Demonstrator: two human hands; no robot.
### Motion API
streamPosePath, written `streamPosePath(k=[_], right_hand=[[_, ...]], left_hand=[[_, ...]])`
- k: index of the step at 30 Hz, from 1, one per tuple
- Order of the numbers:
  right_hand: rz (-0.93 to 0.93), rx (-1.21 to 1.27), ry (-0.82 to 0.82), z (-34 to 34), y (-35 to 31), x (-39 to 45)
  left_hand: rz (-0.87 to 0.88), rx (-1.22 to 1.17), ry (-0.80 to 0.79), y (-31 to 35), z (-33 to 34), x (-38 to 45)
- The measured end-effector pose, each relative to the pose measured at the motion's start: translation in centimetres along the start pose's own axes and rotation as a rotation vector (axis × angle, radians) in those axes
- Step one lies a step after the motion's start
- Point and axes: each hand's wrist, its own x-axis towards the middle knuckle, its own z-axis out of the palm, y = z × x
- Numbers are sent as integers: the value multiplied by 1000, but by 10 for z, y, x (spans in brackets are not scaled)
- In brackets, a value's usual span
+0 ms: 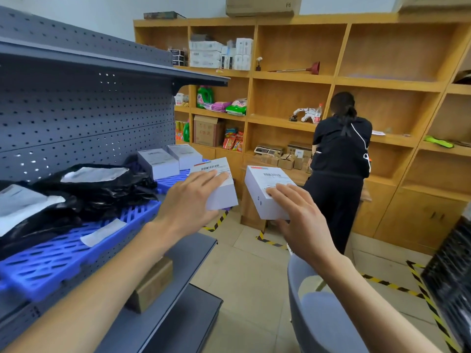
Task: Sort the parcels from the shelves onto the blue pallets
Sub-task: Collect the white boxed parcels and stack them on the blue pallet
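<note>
Each of the hands grips a white labelled cardboard box, left hand (190, 200) one (219, 184), right hand (303, 215) another (267, 192); both boxes should be set flat beside the white boxes (169, 160) on the blue slatted plastic pallet (76, 253).

Two boxes (169, 159) sit on the pallet (58, 258) behind the bags (84, 189), wooden shelving (293, 77) beyond.

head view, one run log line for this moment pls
left hand: holds white box | right hand: holds second white box | blue pallet: alongside

Single head view, looking forward and down, close over blue pallet (76, 253), wooden shelves (331, 80) beyond.
</note>
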Motion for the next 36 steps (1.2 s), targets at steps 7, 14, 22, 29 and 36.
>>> streamPosePath(k=[7,14,22,29,36], right_hand=[[-19,48,-5,48,41,47],[-27,141,-37,96,104,89],[-119,222,-77,124,152,171],[-282,320,-102,176,130,228],[-403,397,-121,240,89,280]], left_hand=[[-31,43,-39,-26,41,49],[-86,92,-73,-38,82,104],[-201,253,-46,-51,95,148],[-412,357,-77,-93,86,150],[-562,443,-123,-152,87,151]])
